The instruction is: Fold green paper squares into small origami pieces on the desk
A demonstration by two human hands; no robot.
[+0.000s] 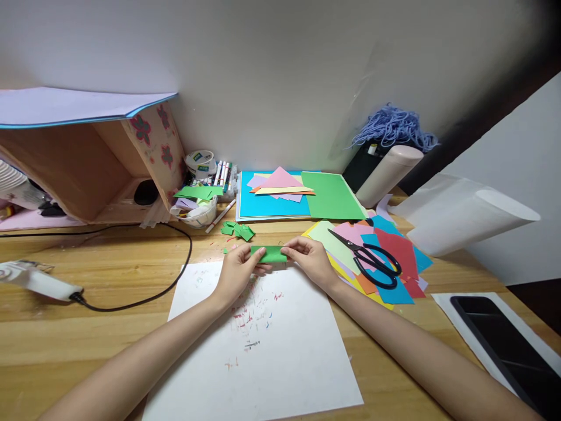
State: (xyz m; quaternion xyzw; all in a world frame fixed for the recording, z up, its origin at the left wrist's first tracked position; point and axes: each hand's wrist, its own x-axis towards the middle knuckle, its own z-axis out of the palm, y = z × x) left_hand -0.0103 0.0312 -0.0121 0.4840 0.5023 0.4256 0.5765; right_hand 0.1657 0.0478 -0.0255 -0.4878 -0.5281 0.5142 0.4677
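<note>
A small green strip of paper (pixel 274 255) is stretched between my two hands, above the far edge of a white sheet (pixel 280 356) marked with coloured smudges. My left hand (pixel 239 269) pinches its left end, thumb on top and fingers beneath. At the other end, my right hand (pixel 309 257) grips the strip between thumb and fingers. Just beyond my left hand lies a little heap of green paper pieces (pixel 238 230). Black-handled scissors (pixel 370 257) rest on a pile of coloured paper scraps (pixel 397 248) to the right of my right hand.
Behind are blue card (pixel 267 207), green card (pixel 335 196) and a scrap tub (pixel 199 215) beside markers (pixel 223 174). A cardboard box (pixel 149 158) and a corded white tool (pixel 39 283) stand left. Right are a phone (pixel 504 345), paper roll (pixel 464 222) and blue yarn (pixel 394 128).
</note>
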